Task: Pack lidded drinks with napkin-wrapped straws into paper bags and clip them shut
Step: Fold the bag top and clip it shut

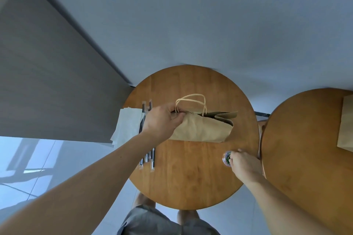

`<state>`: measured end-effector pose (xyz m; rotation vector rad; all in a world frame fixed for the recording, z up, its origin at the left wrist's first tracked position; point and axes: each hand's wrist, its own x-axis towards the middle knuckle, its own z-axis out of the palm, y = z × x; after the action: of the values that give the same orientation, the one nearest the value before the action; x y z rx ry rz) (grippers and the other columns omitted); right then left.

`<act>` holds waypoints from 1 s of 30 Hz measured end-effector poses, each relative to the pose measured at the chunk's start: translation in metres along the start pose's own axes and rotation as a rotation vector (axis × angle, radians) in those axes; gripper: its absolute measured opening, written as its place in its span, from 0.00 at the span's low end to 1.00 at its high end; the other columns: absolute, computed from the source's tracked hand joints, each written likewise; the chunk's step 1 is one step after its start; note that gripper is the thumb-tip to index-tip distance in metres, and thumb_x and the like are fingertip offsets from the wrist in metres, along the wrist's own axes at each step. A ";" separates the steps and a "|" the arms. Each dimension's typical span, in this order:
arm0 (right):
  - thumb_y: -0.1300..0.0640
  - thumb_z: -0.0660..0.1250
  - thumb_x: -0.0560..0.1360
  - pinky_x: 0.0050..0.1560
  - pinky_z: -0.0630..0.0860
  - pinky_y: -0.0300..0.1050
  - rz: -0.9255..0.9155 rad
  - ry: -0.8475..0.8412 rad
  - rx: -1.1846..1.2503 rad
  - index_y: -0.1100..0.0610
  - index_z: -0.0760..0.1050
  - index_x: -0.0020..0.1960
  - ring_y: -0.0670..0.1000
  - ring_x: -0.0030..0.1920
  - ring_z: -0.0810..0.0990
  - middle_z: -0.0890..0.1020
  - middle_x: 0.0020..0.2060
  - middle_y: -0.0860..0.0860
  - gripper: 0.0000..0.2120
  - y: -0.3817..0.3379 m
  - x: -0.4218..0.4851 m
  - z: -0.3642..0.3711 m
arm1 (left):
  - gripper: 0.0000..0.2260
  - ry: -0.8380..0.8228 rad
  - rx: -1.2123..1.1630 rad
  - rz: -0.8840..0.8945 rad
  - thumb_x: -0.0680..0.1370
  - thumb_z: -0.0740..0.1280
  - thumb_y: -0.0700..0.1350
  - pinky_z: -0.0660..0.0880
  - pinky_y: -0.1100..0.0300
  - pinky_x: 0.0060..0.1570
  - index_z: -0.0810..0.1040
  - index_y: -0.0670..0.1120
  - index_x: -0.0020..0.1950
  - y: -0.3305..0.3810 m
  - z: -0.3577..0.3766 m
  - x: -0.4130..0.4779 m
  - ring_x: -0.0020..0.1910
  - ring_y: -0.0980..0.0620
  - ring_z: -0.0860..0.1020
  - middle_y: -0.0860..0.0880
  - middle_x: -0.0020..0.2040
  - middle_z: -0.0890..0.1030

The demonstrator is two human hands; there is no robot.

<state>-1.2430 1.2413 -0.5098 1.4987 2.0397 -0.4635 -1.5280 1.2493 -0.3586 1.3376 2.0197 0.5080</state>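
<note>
Head view: the left hand (162,120) reaches across the round wooden tabletop (191,177). Its fingers (172,109) and thumb are clamped on the top edge of a brown paper bag (198,129), at the end nearest them. The twisted-paper handles (193,101) rise just beyond these fingers, and the rest of the bag stretches away to their right, its far end gaping slightly.

Behind the left wrist lies a stack of white napkins (128,126), with wrapped dark straws (148,156) beside it, passing under the forearm.

The right hand (243,166) sits near the tabletop's right edge. Its fingers (236,151) are curled at the rim of a small clear container of coloured clips (227,158). Whether they pinch anything cannot be told, as the hand hides their tips.

To the right of those fingers is a second round tabletop (305,149), carrying another paper bag (345,124) at the frame's edge.
</note>
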 end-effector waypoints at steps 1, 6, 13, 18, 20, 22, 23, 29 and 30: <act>0.53 0.63 0.79 0.34 0.72 0.39 -0.018 0.006 -0.015 0.51 0.77 0.54 0.47 0.49 0.84 0.80 0.60 0.47 0.06 0.000 0.000 0.001 | 0.05 -0.005 -0.002 -0.005 0.77 0.68 0.50 0.78 0.52 0.46 0.83 0.54 0.50 0.000 0.000 -0.001 0.44 0.54 0.81 0.56 0.44 0.84; 0.53 0.64 0.77 0.32 0.66 0.41 -0.090 0.001 -0.071 0.52 0.78 0.53 0.49 0.44 0.82 0.79 0.57 0.46 0.07 0.001 -0.003 -0.004 | 0.04 -0.010 -0.017 -0.005 0.78 0.68 0.50 0.78 0.51 0.47 0.82 0.55 0.49 -0.001 -0.001 -0.003 0.44 0.52 0.81 0.55 0.44 0.84; 0.58 0.62 0.78 0.40 0.75 0.43 -0.122 0.002 -0.177 0.52 0.77 0.55 0.49 0.49 0.82 0.79 0.56 0.46 0.08 0.006 0.002 -0.006 | 0.02 -0.017 -0.041 0.008 0.78 0.68 0.50 0.78 0.52 0.46 0.80 0.56 0.47 -0.001 -0.002 0.000 0.43 0.54 0.81 0.59 0.44 0.83; 0.56 0.64 0.77 0.41 0.73 0.41 -0.142 0.035 -0.185 0.52 0.76 0.60 0.48 0.52 0.82 0.78 0.62 0.47 0.12 0.004 0.001 -0.003 | 0.04 -0.012 -0.040 0.004 0.78 0.68 0.50 0.78 0.49 0.47 0.78 0.60 0.44 0.000 0.000 0.001 0.43 0.51 0.81 0.57 0.44 0.83; 0.54 0.63 0.78 0.40 0.73 0.41 -0.121 0.048 -0.189 0.51 0.76 0.59 0.47 0.51 0.82 0.79 0.59 0.46 0.11 0.005 -0.002 -0.002 | 0.03 -0.014 -0.043 0.008 0.78 0.68 0.50 0.79 0.49 0.47 0.79 0.59 0.45 0.000 0.000 0.001 0.43 0.51 0.81 0.57 0.44 0.83; 0.52 0.62 0.78 0.37 0.71 0.40 -0.104 0.060 -0.195 0.51 0.77 0.57 0.46 0.49 0.82 0.80 0.57 0.45 0.09 0.005 -0.002 0.000 | 0.02 -0.016 -0.054 0.009 0.78 0.68 0.49 0.79 0.48 0.47 0.80 0.57 0.46 -0.001 0.000 0.001 0.44 0.51 0.81 0.57 0.44 0.83; 0.52 0.62 0.78 0.36 0.71 0.40 -0.097 0.059 -0.193 0.51 0.77 0.56 0.46 0.48 0.82 0.80 0.56 0.45 0.09 0.005 -0.002 0.000 | 0.02 -0.015 -0.057 0.010 0.78 0.69 0.49 0.79 0.48 0.48 0.81 0.56 0.47 -0.001 0.000 0.001 0.44 0.51 0.81 0.57 0.44 0.84; 0.51 0.64 0.77 0.36 0.75 0.39 -0.020 0.041 -0.081 0.50 0.79 0.49 0.46 0.44 0.82 0.81 0.54 0.45 0.07 -0.001 -0.002 -0.006 | 0.02 -0.015 -0.054 0.011 0.78 0.68 0.50 0.79 0.48 0.48 0.81 0.56 0.47 -0.003 0.001 0.002 0.44 0.53 0.81 0.57 0.44 0.84; 0.50 0.63 0.77 0.33 0.75 0.38 0.020 0.042 -0.017 0.50 0.79 0.45 0.46 0.41 0.81 0.82 0.50 0.45 0.08 -0.001 -0.002 -0.007 | 0.02 -0.017 -0.055 0.012 0.78 0.68 0.50 0.79 0.48 0.48 0.81 0.56 0.47 -0.004 0.001 0.002 0.44 0.52 0.81 0.57 0.44 0.84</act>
<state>-1.2453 1.2429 -0.5032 1.5299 2.0536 -0.4093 -1.5298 1.2494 -0.3624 1.3179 1.9716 0.5519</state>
